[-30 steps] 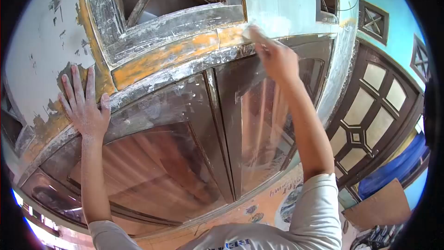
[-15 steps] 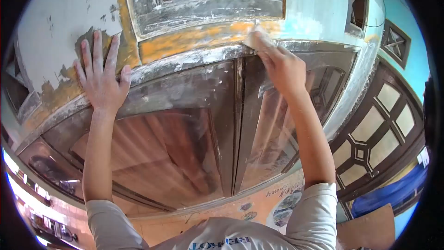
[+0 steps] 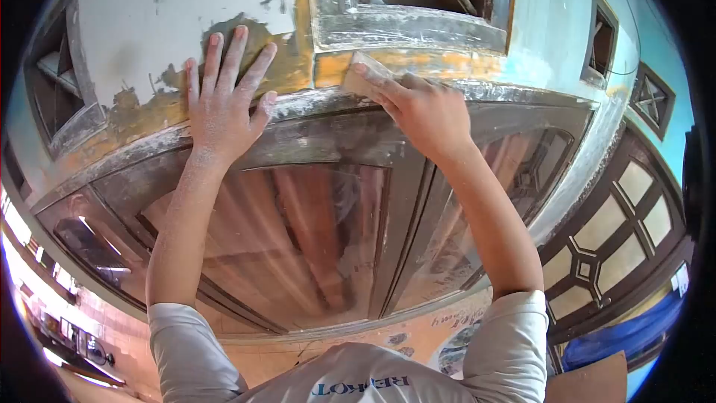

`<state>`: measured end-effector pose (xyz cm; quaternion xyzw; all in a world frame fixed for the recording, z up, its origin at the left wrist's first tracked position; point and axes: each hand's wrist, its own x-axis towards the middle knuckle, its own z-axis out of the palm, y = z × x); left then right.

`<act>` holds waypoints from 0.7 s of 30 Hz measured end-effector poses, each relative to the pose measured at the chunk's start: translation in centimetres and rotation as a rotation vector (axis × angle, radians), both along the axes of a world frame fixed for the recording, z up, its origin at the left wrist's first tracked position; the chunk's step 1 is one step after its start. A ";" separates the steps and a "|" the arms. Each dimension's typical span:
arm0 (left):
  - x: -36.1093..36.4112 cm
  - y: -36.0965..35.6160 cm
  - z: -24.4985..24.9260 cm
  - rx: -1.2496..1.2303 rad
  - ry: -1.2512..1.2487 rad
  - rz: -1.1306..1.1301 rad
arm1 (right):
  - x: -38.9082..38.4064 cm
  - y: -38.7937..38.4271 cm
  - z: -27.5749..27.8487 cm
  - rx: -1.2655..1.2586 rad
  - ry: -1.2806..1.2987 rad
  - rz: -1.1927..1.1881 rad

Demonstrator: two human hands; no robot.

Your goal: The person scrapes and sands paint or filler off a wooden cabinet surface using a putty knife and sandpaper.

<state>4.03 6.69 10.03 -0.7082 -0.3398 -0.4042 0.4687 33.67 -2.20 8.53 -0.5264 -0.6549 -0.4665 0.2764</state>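
My left hand (image 3: pixel 224 108) lies with fingers spread on the wall (image 3: pixel 168 8), over a bare patch where the pale paint has flaked off. White dust covers its fingers and wrist. In my right hand (image 3: pixel 421 108) is a flat, pale sanding sheet or pad (image 3: pixel 362 75), pressed to the orange-yellow strip (image 3: pixel 440 64) beneath the upper wooden frame (image 3: pixel 410 30). Just below both hands runs the scuffed, whitish top rail (image 3: pixel 317 101) of the window frame.
Glass window panels (image 3: pixel 283 231) in dark wood fill the space under the hands. A paned wooden door (image 3: pixel 611 231) and blue cloth (image 3: pixel 623 332) are at the right. Small crossed vents (image 3: pixel 651 99) sit in the turquoise wall. Furniture (image 3: pixel 82 343) shows at the lower left.
The pad in my right hand has moved left along the orange-yellow strip, nearer my left hand. The whole view has shifted, so the wall and frames appear farther right. My left hand stays spread on the wall.
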 end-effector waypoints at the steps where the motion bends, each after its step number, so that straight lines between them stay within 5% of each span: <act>1: -1.0 0.1 0.4 0.008 0.000 0.011 | -0.2 -0.4 0.0 0.007 -0.004 0.007; 3: -4.3 0.6 1.1 0.025 -0.027 0.059 | 0.8 -1.3 0.0 -0.119 -0.018 -0.106; 9: -13.3 2.4 3.6 0.225 -0.086 0.158 | 0.6 0.5 0.5 -0.032 -0.074 0.069; 14: -11.6 2.9 8.7 0.234 -0.096 0.079 | -5.9 1.0 2.0 -0.018 -0.113 0.065; 21: -10.8 3.3 8.3 0.287 -0.126 0.084 | -6.9 0.3 4.5 -0.057 -0.026 0.091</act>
